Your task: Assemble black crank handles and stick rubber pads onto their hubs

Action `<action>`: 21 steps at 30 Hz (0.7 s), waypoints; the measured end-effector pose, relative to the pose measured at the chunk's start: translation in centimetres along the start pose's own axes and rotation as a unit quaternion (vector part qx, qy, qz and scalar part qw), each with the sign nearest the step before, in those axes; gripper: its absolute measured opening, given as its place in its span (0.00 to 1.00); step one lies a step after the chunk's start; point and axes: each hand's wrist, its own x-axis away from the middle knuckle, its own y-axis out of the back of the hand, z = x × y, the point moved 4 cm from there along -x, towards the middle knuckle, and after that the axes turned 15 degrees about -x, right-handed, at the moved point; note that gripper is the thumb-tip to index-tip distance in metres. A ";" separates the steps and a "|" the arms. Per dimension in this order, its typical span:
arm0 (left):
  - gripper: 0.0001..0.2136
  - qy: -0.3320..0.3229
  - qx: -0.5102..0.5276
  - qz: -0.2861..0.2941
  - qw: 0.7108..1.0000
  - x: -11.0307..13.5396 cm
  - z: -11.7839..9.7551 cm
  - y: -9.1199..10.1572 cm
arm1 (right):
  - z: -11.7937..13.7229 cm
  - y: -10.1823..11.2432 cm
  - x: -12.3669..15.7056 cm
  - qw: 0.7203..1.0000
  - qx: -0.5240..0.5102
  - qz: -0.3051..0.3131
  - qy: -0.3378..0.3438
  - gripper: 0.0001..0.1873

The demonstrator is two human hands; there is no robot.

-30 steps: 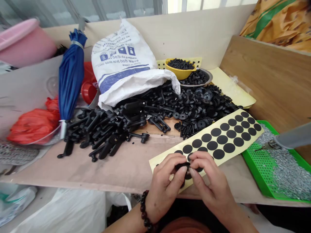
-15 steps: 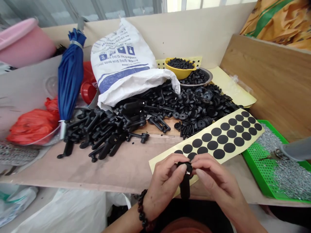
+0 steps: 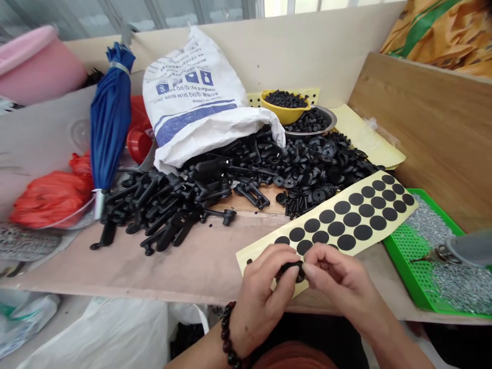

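Observation:
My left hand [image 3: 263,289], with a dark bead bracelet on its wrist, is closed around a small black plastic part [image 3: 291,268] at the near edge of the table. My right hand [image 3: 338,279] pinches at the top of the same part with thumb and forefinger. Both hands sit over the near end of a yellow backing sheet [image 3: 400,218] that carries rows of round black stickers [image 3: 351,215]. Most of the part is hidden by my fingers.
A heap of black plastic levers [image 3: 172,205] and round caps [image 3: 323,169] spills from a white sack [image 3: 200,102]. A yellow bowl [image 3: 285,115] of small black pieces, a folded blue umbrella [image 3: 109,118], a pink tub [image 3: 38,61] and a green tray [image 3: 409,259] of metal bits stand around.
The black part hung down below my hands half a second ago; now it is drawn up between my fingers, and my right hand has closed in on its top.

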 end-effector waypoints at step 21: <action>0.07 0.134 0.120 -0.003 0.984 0.3 1.6 -0.1 | -0.3 -1.0 0.3 0.983 0.118 -0.016 0.138 0.05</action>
